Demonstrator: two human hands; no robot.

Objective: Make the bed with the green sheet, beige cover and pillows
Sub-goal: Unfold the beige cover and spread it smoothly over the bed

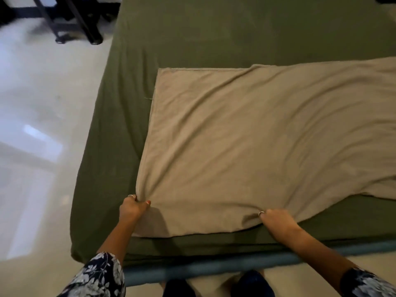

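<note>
The green sheet (192, 33) covers the mattress from the near edge to the far end. On top lies the beige cover (246, 133), folded and wrinkled, reaching from the bed's left-middle out past the right edge of view. My left hand (134, 205) pinches the cover's near left corner. My right hand (276, 219) grips its near edge further right, bunching the fabric. No pillows are in view.
A blue bed frame rail (214, 269) runs along the near side, just in front of my legs. Glossy light floor (38, 125) lies to the left. Black furniture legs (85, 24) stand at the far left by the bed's corner.
</note>
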